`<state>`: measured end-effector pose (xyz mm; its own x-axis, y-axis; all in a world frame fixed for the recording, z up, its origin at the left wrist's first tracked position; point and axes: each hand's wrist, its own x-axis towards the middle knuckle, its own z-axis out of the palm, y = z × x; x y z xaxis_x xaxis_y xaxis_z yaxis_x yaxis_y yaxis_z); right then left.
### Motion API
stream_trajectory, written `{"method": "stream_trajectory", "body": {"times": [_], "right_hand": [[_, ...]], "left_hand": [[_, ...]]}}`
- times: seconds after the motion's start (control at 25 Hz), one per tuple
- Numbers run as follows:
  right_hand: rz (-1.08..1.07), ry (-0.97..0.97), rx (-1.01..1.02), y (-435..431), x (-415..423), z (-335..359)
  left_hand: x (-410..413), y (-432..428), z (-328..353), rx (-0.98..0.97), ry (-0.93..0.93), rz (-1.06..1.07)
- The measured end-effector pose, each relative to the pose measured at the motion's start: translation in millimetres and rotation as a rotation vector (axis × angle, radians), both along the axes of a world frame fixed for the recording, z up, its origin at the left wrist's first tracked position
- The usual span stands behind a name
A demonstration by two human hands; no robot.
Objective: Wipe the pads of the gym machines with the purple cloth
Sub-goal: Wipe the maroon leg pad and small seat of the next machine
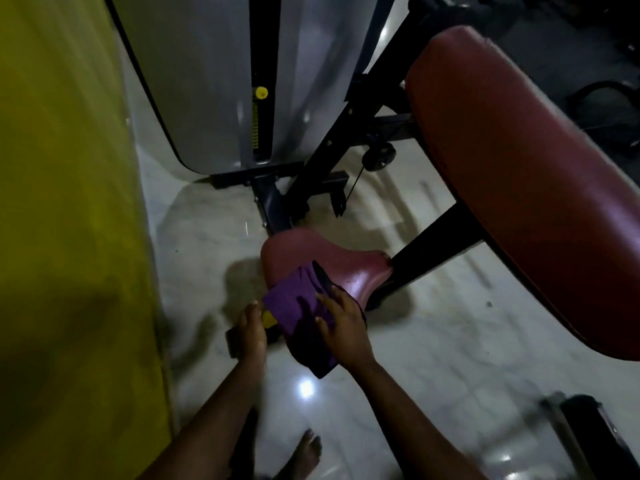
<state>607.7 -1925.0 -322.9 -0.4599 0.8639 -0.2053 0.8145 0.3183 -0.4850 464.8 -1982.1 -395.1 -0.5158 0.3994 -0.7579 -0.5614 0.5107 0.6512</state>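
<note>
Purple cloth [294, 306] beneath right hand [346, 330], on pad [329, 258]

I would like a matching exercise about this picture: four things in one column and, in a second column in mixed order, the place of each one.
Column one
1. purple cloth
2. large maroon pad
3. yellow pin
4. bare foot

Column two
A. on the pale floor, near the bottom edge
B. in the dark slot of the grey cover
C. on the small seat pad, under the right hand
D. raised at the right, with no hand on it

Pairs: 1-C, 2-D, 3-B, 4-A
</note>
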Motion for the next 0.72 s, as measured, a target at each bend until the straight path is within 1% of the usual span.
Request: {"method": "stream_trajectory", "body": {"times": [0.08, 0.12, 0.2, 0.28, 0.36, 0.44, 0.52, 0.6, 0.68, 0.72], "right_hand": [[0.085, 0.014, 0.096, 1, -2, -20], [0.143, -0.001, 0.145, 3, -5, -34], [0.288, -0.094, 0.214, 8, -10, -65], [0.383, -0.205, 0.296, 11, -15, -95], [0.403, -0.257, 0.365, 10, -17, -113], [0.408, -0.253, 0.432, 13, -18, -119], [0.445, -0.234, 0.461, 25, -25, -121], [0.482, -0.208, 0.442, 42, -39, -121], [0.515, -0.191, 0.417, 63, -55, -121], [0.52, -0.186, 0.404, 75, -62, -120]], "left_hand": [[4, 2, 2, -0.017, -0.002, 0.071], [8, 4, -7, -0.02, -0.013, 0.104], [15, 9, -21, 0.031, -0.041, 0.174], [23, 12, -29, 0.092, -0.087, 0.241], [33, 19, -28, 0.178, -0.123, 0.315], [38, 28, -28, 0.241, -0.165, 0.359], [41, 37, -34, 0.28, -0.218, 0.422], [42, 45, -47, 0.309, -0.239, 0.462], [45, 52, -60, 0.246, -0.207, 0.501], [48, 55, -61, 0.194, -0.177, 0.469]]}}
